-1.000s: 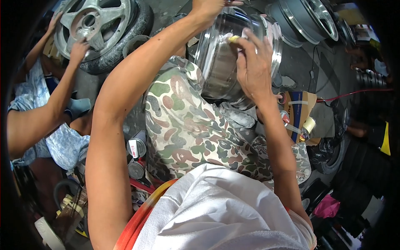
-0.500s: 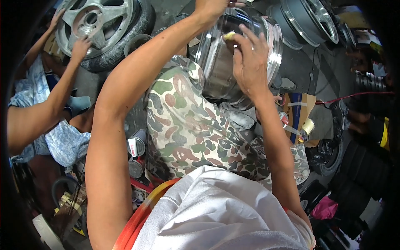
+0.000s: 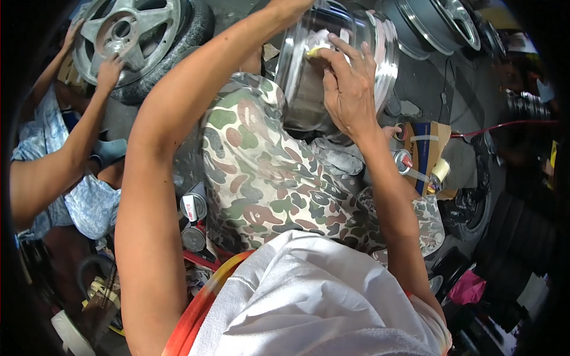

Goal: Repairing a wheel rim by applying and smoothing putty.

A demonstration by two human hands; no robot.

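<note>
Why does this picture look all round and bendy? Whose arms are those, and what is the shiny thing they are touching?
The camera sits on a person's head and looks down, so you see what that person sees. Its lens is very wide, which bends straight lines near the edges.

The two bare arms coming up from the bottom belong to that person. The left hand holds the top edge of a shiny metal wheel rim. The right hand presses a small yellowish pad against the inside of the rim. The rim rests by the person's knees, in camouflage shorts.

On the ground beside them are small spray cans, a cardboard box and a roll of tape. On the left, another person has both hands on a grey wheel with a tyre.
</note>
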